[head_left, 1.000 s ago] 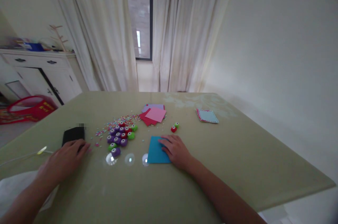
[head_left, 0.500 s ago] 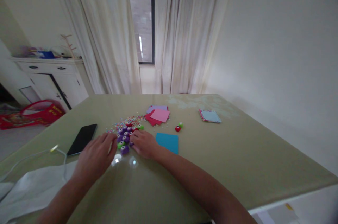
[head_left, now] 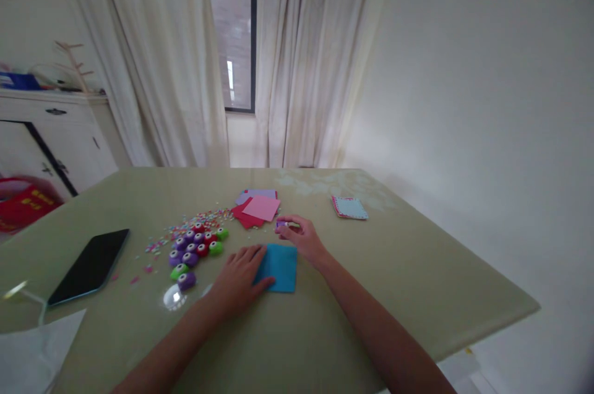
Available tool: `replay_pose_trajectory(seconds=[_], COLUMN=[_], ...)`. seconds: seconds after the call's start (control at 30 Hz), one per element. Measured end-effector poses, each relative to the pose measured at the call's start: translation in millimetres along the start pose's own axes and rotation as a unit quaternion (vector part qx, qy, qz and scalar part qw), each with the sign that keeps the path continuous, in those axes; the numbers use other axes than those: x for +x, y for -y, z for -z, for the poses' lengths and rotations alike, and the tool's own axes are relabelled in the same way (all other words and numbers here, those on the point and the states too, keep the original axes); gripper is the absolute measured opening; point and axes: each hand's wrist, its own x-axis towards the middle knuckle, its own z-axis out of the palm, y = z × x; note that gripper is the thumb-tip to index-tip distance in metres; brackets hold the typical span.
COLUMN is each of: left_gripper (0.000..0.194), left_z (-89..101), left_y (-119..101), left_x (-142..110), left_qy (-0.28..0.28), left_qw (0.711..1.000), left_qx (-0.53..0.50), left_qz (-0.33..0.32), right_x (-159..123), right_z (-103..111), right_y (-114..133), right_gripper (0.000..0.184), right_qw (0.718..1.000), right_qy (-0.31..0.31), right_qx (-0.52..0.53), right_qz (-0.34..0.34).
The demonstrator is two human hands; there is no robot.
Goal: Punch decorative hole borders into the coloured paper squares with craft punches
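My left hand (head_left: pixel 240 275) lies flat with fingers stretched out, its fingertips and thumb on the left edge of a blue paper square (head_left: pixel 284 267). Just past the far edge of that square, my right hand (head_left: pixel 301 238) pinches a small purple eyeball toy (head_left: pixel 281 224) between thumb and fingers. A sliver of green shows behind those fingers, mostly hidden. To the left sits a cluster of similar toys in purple (head_left: pixel 190 259), green (head_left: pixel 216 248) and red (head_left: pixel 202 250), each with a white eye spot.
Tiny multicoloured beads (head_left: pixel 204 219) are scattered behind the cluster. Pink, red and lilac paper pieces (head_left: pixel 262 208) overlap at the back, and a light-blue card stack (head_left: pixel 350 208) lies to the right. At left are a black tablet (head_left: pixel 90 266), a cable (head_left: pixel 43 313) and white paper (head_left: pixel 37 344).
My right hand has left the cluster, moving right with a purple eyeball toy. My left hand has moved right onto the blue paper. The view has turned slightly right.
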Motion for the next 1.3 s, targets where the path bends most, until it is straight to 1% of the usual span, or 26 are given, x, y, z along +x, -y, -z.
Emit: replay_pose_trajectory(seconds=[0.07, 0.17, 0.23, 0.3, 0.37, 0.43, 0.5, 0.53, 0.6, 0.67, 0.7, 0.73, 0.77, 0.8, 0.83, 0.9, 0.93, 0.97, 1.0, 1.07, 1.17, 1.2, 1.23, 1.3], left_gripper=[0.055, 0.048, 0.044, 0.046, 0.057, 0.069, 0.080, 0.085, 0.099, 0.120, 0.130, 0.135, 0.134, 0.126, 0.111, 0.077, 0.065, 0.058, 0.055, 0.057, 0.080, 0.086, 0.087, 0.082], left_z=[-10.2, -16.1, -13.6, -9.2, -5.8, -4.5, -3.6, -2.7, 1.0, 6.2, 8.8, 11.0, 12.5, 13.4, 13.7, 12.8, 12.0, 11.3, 10.8, 10.8, 12.7, 13.4, 13.9, 14.5], left_y=[5, 8, 9, 11, 15, 19, 21, 20, 17, 12, 10, 9, 9, 11, 13, 20, 23, 24, 25, 22, 15, 13, 13, 16], left_x=[-3, -12, -15, -15, -13, -12, -11, -11, -11, -11, -10, -10, -10, -10, -11, -12, -13, -14, -15, -16, -17, -17, -17, -17], left_qy=[-0.009, -0.041, -0.062, -0.080, -0.105, -0.143, -0.174, -0.181, -0.181, -0.188, -0.198, -0.211, -0.225, -0.230, -0.224, -0.205, -0.196, -0.193, -0.197, -0.214, -0.235, -0.241, -0.244, -0.238], left_qw=[0.998, 0.983, 0.964, 0.940, 0.913, 0.881, 0.841, 0.819, 0.774, 0.733, 0.721, 0.715, 0.715, 0.725, 0.743, 0.788, 0.809, 0.825, 0.833, 0.833, 0.818, 0.818, 0.823, 0.845], left_qx=[-0.060, -0.173, -0.241, -0.293, -0.332, -0.366, -0.412, -0.444, -0.522, -0.583, -0.598, -0.603, -0.600, -0.589, -0.572, -0.518, -0.489, -0.464, -0.448, -0.444, -0.468, -0.467, -0.457, -0.414], left_qz=[0.006, 0.037, 0.091, 0.155, 0.213, 0.262, 0.303, 0.314, 0.311, 0.295, 0.289, 0.283, 0.279, 0.273, 0.267, 0.261, 0.261, 0.260, 0.258, 0.252, 0.237, 0.234, 0.234, 0.242], right_x=[-5, -11, -16, -22, -29, -34, -37, -39, -41, -44, -45, -47, -48, -49, -51, -53, -54, -54, -55, -55, -55, -55, -55, -54], right_z=[11, 13, 9, 6, 4, 2, 1, 0, -4, -9, -11, -13, -15, -16, -17, -17, -17, -17, -18, -17, -17, -17, -17, -16], right_y=[-4, -15, -19, -20, -16, -10, -5, -4, -4, -8, -9, -11, -11, -11, -11, -8, -6, -5, -5, -6, -9, -11, -12, -14], right_gripper=[0.050, 0.050, 0.049, 0.049, 0.049, 0.048, 0.048, 0.048, 0.047, 0.049, 0.052, 0.055, 0.058, 0.061, 0.061, 0.058, 0.057, 0.057, 0.058, 0.058, 0.054, 0.055, 0.056, 0.061], right_qw=[0.999, 0.990, 0.986, 0.983, 0.980, 0.978, 0.980, 0.981, 0.982, 0.980, 0.978, 0.976, 0.975, 0.975, 0.977, 0.979, 0.978, 0.977, 0.975, 0.974, 0.975, 0.975, 0.974, 0.973], right_qy=[-0.034, -0.107, -0.129, -0.139, -0.160, -0.170, -0.156, -0.146, -0.128, -0.127, -0.132, -0.135, -0.133, -0.125, -0.109, -0.073, -0.060, -0.055, -0.051, -0.045, -0.028, -0.026, -0.024, -0.022], right_qx=[0.036, 0.084, 0.104, 0.111, 0.116, 0.117, 0.119, 0.121, 0.128, 0.141, 0.148, 0.154, 0.155, 0.152, 0.146, 0.136, 0.136, 0.139, 0.143, 0.144, 0.128, 0.125, 0.125, 0.131], right_qz=[-0.017, -0.026, -0.030, -0.035, -0.034, -0.028, -0.030, -0.035, -0.049, -0.062, -0.068, -0.076, -0.087, -0.099, -0.111, -0.133, -0.144, -0.152, -0.160, -0.170, -0.179, -0.182, -0.185, -0.191])
